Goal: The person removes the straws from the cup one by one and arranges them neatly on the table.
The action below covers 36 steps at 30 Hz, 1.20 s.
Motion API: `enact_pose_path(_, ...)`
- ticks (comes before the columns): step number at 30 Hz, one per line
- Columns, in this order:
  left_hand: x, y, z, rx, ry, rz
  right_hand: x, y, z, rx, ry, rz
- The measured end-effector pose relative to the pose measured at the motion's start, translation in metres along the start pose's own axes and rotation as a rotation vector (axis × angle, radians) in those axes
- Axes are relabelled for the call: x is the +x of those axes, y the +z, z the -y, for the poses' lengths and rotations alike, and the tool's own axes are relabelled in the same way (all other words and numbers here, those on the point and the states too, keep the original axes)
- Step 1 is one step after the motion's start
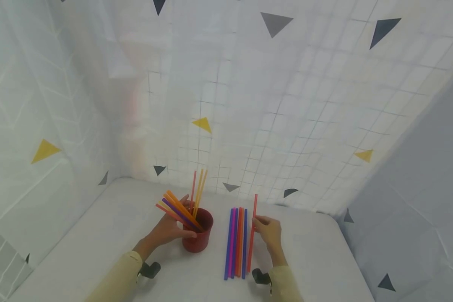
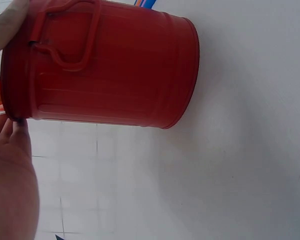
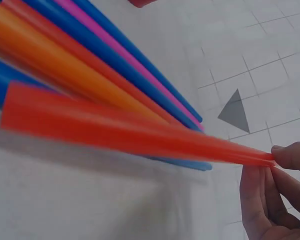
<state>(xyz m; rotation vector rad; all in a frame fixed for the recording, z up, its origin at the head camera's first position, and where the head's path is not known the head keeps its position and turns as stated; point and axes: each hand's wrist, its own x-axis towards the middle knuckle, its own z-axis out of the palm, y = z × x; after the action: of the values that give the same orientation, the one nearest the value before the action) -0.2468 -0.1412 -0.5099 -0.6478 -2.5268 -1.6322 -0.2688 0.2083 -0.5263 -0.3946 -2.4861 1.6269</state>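
Lower centre: left hand (image 1: 167, 232) gripping red cup (image 1: 199, 237) of straws (image 1: 181, 214). Just right: right hand (image 1: 269, 231) pinching red straw (image 1: 252, 235) beside row of straws (image 1: 235, 242) on white table (image 1: 98, 235).

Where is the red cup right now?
In the head view, the red cup stands left of the row of straws lying on the table, with the left hand holding it.

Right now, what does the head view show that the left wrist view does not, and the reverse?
Only the head view shows the right hand pinching a red plastic straw beside the row of coloured straws lying on the white table. Only the left wrist view shows the bucket's wire handle. Both show the left hand gripping the red metal bucket.
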Motion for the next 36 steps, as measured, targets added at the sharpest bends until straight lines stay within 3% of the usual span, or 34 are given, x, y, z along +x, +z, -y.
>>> enact_pose_path(13,0.002,-0.002,0.001,-0.022,0.03,0.0,0.0,0.005,-0.018,-0.053,0.089,0.028)
enact_pose_path(19,0.001,0.0,0.004,-0.013,0.015,-0.005,-0.001,0.009,-0.025,-0.127,0.036,0.026)
enact_pose_path(36,0.001,0.002,0.007,-0.015,0.024,-0.012,0.001,0.018,-0.035,-0.192,-0.022,-0.003)
